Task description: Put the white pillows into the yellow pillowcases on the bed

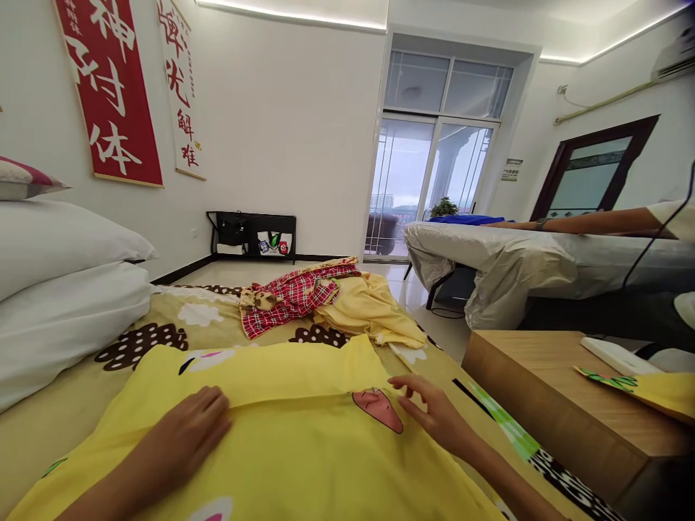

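A bright yellow cloth (304,449) with printed pink, white and green cartoon shapes lies spread over the bed, a fold running across its middle. My left hand (190,434) rests palm down on the cloth at the left end of that fold, its fingers lying on the fabric. At the right edge, beside a pink printed patch (380,409), my right hand (431,412) is open, thumb and fingers apart; contact with the fabric is hard to tell. Farther back on the bed are a red plaid cloth (287,300) and a crumpled pale yellow cloth (369,307).
White pillows (70,282) are stacked at the left. On the right stands a wooden cabinet (543,376) with a yellow cloth piece (662,391) on top. Beyond it, another person's arm (591,221) reaches over a plastic-covered table (489,250). A black rack (253,235) stands by the wall.
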Available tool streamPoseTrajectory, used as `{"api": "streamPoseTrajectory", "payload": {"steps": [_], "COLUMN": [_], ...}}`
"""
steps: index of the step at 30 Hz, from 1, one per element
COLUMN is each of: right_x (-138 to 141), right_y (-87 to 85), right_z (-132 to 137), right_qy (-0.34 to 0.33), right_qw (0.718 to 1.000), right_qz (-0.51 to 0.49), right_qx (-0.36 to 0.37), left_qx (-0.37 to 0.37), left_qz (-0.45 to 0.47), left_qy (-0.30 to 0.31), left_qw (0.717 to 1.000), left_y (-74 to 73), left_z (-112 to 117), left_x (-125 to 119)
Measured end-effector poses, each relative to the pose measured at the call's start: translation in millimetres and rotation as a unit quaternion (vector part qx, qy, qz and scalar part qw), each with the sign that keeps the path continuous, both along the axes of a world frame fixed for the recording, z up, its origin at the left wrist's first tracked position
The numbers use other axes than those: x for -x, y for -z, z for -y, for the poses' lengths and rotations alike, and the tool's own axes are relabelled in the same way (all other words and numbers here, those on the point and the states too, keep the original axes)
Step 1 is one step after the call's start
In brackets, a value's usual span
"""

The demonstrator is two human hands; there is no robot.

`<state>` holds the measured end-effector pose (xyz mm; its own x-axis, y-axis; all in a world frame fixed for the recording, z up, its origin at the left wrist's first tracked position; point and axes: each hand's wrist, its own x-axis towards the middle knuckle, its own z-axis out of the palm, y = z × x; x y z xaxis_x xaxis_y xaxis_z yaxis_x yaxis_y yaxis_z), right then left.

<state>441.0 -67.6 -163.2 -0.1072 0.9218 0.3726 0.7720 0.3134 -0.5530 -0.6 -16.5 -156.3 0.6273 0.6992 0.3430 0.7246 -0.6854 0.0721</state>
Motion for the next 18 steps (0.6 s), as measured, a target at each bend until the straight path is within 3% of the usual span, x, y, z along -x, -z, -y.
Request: {"api": "streamPoseTrajectory", "payload": {"steps": [4,8,14,18], "right_x": [27.7,43.8,29.0,18.6], "right_y": [4.3,5.9,0.0,-6.5], "right_z": [-10.9,-27.3,-35.6,-37.4], "right_qy": [-0.062,-0.089,-0.138,-0.132], "right_qw": [0.997,0.994,0.979,0.979], "right_qz": [-0.008,-0.033,-0.023,-0.031], "right_qx": [-0.036,0.052,0.151,0.15], "left_qx": [0.059,0.103,0.089,0.167], "left_qz": [0.078,0.155,0.225,0.196], "left_qy": [-0.037,-0.036,-0.079,-0.071], "left_qw": [0.995,0.982,0.967,0.964], "left_y": [7.2,5.6,0.9,9.2], "left_z": [0.9,1.5,-4.4,-8.4], "left_x": [39.7,48.3,53.0,49.3]}}
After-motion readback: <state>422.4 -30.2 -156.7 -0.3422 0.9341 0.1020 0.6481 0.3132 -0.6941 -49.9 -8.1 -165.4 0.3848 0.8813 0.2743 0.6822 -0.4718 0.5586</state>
